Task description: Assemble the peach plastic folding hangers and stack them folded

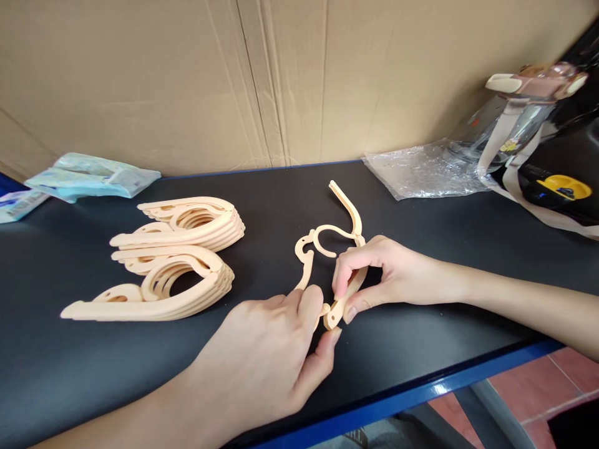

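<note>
A peach plastic folding hanger (347, 209) lies partly opened on the black table, its hook curving left and one arm pointing up and away. My right hand (393, 274) pinches the hanger's other arm between thumb and fingers. A separate curved peach piece (306, 269) is in my left hand (276, 349), whose fingers are closed around its lower part. That piece's near end meets the lower end of the hanger arm, close to my left thumb; the exact contact is partly hidden by my fingers. To the left rest two stacks of folded peach hangers (187, 305) (206, 234).
Blue-white soft packs (93, 178) lie at the back left. A clear plastic bag (421, 171) and a transparent bottle (524, 125) with a strap (543, 215) are at the back right, beside a black item. Cardboard (187, 81) stands behind; the table's blue edge (421, 390) runs nearest me.
</note>
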Demonstrator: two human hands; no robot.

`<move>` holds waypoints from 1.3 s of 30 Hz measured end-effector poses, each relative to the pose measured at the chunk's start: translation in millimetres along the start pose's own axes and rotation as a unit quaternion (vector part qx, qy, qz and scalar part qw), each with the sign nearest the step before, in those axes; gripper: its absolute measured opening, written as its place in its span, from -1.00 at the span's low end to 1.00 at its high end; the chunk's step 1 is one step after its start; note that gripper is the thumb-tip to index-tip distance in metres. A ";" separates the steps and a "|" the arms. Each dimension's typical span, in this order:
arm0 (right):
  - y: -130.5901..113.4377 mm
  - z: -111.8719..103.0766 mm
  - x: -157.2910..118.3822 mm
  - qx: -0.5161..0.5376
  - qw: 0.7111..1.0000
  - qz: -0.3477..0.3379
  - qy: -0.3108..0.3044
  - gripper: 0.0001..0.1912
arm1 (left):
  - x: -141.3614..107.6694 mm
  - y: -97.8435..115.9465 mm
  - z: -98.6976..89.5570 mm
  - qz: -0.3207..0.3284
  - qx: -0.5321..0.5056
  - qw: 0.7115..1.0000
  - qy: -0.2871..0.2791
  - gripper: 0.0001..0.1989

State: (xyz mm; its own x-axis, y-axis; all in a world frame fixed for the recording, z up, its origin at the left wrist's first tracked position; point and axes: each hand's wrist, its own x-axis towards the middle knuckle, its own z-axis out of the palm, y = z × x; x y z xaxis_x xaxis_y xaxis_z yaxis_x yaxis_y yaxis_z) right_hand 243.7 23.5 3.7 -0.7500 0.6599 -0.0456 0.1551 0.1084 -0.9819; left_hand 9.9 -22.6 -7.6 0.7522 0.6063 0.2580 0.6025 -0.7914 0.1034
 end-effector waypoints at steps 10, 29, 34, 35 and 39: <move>0.6 -1.5 -1.2 -0.013 1.000 -0.002 0.002 -0.79 | 10.6 5.0 -13.9 0.035 0.084 0.996 -0.019 -0.78; -6.1 -12.4 -2.7 -0.215 0.972 -0.089 0.044 -0.77 | 13.0 -0.2 -12.8 0.092 0.070 0.993 0.039 -0.82; -4.1 -19.4 -2.2 -0.296 0.943 -0.110 0.108 -0.74 | 10.0 0.9 -15.7 0.120 0.126 0.984 0.051 -0.77; -3.2 -20.7 -2.0 -0.313 0.934 -0.114 0.126 -0.75 | 9.5 1.3 -16.3 0.126 0.147 0.979 0.067 -0.74; 3.1 -27.1 -1.3 -0.383 0.892 -0.123 0.205 -0.84 | 8.9 2.3 -18.1 0.117 0.191 0.964 0.143 -0.67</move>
State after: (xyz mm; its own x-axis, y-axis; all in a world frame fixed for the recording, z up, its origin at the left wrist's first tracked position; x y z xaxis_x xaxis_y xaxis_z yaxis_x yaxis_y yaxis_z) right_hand 262.5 43.2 5.6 -0.5482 0.7456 0.3789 0.5299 0.6601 -0.5324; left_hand 13.1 -20.5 12.3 0.8076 0.3258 0.4915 0.5214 -0.7840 -0.3370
